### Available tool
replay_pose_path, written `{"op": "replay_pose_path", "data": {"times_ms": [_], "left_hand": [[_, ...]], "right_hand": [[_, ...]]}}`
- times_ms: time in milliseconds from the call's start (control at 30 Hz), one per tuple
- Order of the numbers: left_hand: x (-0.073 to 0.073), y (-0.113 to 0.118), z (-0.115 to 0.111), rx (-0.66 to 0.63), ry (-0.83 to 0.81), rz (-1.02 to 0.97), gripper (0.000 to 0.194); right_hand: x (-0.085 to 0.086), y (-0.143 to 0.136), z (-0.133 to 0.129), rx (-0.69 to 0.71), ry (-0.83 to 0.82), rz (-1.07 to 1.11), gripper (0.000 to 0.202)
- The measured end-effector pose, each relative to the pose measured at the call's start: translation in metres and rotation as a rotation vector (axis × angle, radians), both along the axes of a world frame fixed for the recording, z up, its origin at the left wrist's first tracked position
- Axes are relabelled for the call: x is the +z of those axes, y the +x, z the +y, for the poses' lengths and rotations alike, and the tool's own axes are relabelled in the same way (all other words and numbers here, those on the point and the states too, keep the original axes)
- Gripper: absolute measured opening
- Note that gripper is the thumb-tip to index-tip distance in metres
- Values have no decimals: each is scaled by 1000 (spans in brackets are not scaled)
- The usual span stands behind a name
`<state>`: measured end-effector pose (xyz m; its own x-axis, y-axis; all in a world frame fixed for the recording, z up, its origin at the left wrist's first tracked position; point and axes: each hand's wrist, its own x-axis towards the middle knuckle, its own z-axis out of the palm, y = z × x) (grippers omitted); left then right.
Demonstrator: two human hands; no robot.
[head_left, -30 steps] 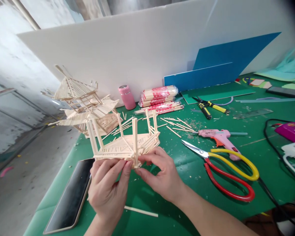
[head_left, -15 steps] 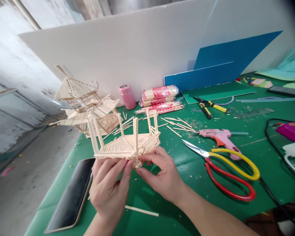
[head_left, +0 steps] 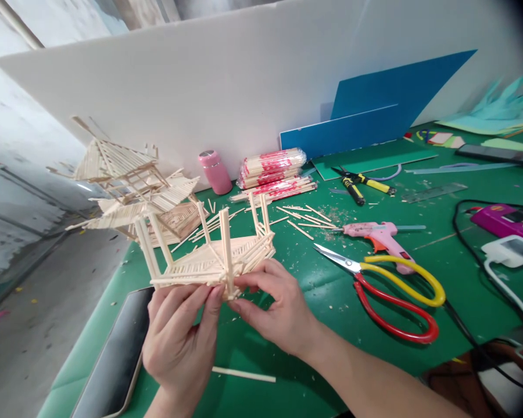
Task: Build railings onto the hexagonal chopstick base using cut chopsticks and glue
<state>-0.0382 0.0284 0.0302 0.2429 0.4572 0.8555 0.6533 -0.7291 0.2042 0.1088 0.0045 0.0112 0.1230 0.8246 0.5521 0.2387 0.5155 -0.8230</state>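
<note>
Glossy green covering [head_left: 322,296] spreads beneath a latticed frame of pale sticks [head_left: 209,258], raised near the tabletop's middle. Curled left-hand fingertips [head_left: 185,325] pinch its near edge; beside them, the right hand [head_left: 279,302] grips the corner, thumb lowest.

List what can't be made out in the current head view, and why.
- Left hand: fingertips partly hidden by the stick frame it holds.
- Stick frame's underside: faces away, behind both hands.
- Phone: lower end cut off by bottom edge.
- Charger: display too small to read.
- Right hand: any small piece between its fingertips can't be told.
</note>
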Motion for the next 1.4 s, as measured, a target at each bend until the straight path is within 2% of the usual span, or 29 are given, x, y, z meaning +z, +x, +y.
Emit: {"op": "replay_pose_path", "data": {"times_ms": [433, 700, 900, 1400], "left_hand": [[-2, -2, 1, 11, -6, 18, 20], [6, 6, -5, 57, -20, 6, 12], [9, 11, -9, 69, -90, -22, 9], [2, 13, -11, 122, -149, 13, 18]], "right_hand": [[1, -1, 0, 2, -4, -14, 18], [-5, -1, -1, 11, -9, -78, 16], [-9, 0, -2, 4, -5, -143, 16], [-25, 8, -2, 38, -27, -149, 20]]}}
